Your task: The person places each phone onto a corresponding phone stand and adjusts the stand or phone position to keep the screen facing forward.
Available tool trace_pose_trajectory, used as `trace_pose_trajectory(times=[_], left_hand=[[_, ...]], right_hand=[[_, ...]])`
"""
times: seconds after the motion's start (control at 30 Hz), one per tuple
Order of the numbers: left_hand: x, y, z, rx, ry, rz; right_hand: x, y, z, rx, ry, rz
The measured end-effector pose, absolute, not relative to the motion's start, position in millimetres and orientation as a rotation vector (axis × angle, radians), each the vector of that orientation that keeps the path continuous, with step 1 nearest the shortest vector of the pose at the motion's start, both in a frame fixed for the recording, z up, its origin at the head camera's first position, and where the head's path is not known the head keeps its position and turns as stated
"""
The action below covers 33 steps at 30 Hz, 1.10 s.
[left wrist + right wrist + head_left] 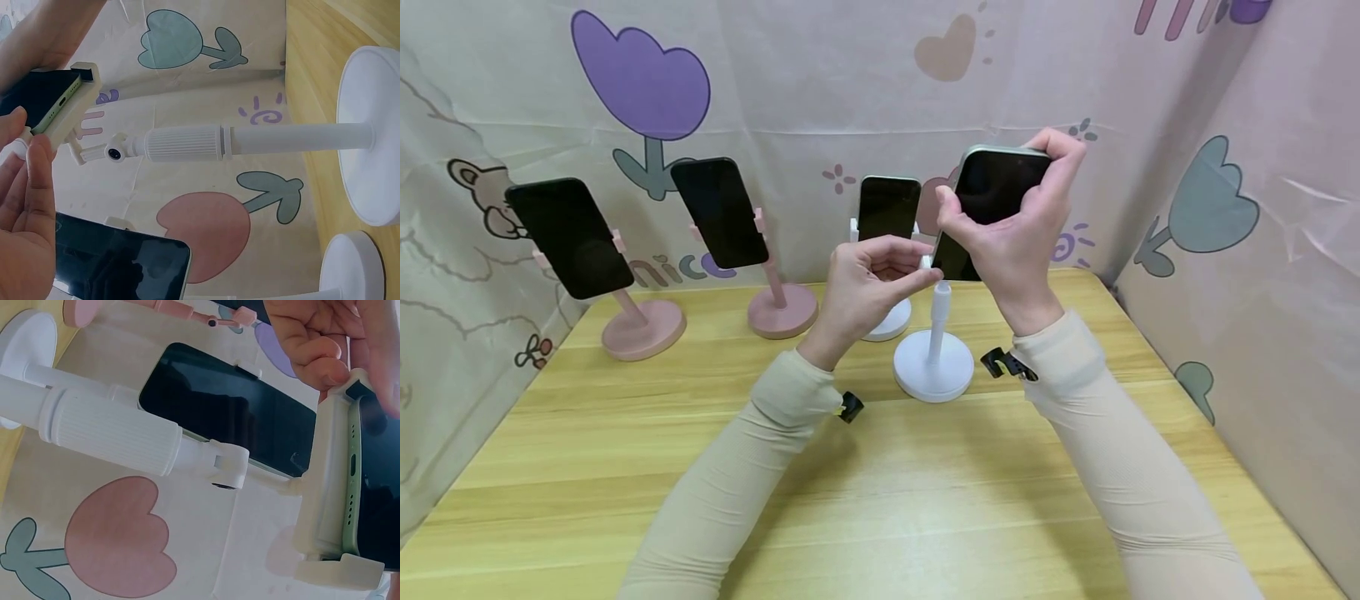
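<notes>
My right hand [1022, 237] grips a dark-screened phone with a pale green edge [1000, 179], the thumb at its left edge and the fingers around its upper right. The phone's lower end lies in the white clamp [319, 487] of a white phone stand [934, 367]. With thumb and forefinger, my left hand [872, 279] pinches the clamp's left end, also seen in the left wrist view. The stand's ribbed collar [184, 143] and swivel joint [115, 150] sit below the clamp, and its round base rests on the table.
Behind my left hand, a second white stand [891, 323] holds a phone [889, 204]. Two pink stands [643, 329] [782, 312] on the left bear dark phones [571, 237] [720, 212]. Printed cloth [820, 67] hangs behind the wooden table [925, 500].
</notes>
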State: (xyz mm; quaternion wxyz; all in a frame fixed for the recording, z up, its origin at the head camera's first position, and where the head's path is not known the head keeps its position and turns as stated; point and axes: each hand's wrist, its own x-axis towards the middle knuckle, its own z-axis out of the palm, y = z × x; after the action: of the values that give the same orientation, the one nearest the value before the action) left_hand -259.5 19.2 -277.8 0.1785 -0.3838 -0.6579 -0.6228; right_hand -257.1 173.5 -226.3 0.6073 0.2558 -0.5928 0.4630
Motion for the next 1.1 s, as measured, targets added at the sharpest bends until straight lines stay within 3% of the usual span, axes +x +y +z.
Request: trace_pose_trajectory(times=[0.33,0.77,1.1], left_hand=[[-259.1,19.6,-277.8,-1.069,-1.840,-1.772],[-262.9,20.5,-283.7,-1.062,-1.817,-1.823],[-262.7,21.1,-283.3,-1.065,-1.812,-1.806]], right_hand=[[-252.6,172.6,-226.1,0.600,-1.330,1.232],[-278.7,187.8,-244.4,0.572,-1.424,1.118],[-257.8,179.4,-237.8,0.596,-1.442,1.126]])
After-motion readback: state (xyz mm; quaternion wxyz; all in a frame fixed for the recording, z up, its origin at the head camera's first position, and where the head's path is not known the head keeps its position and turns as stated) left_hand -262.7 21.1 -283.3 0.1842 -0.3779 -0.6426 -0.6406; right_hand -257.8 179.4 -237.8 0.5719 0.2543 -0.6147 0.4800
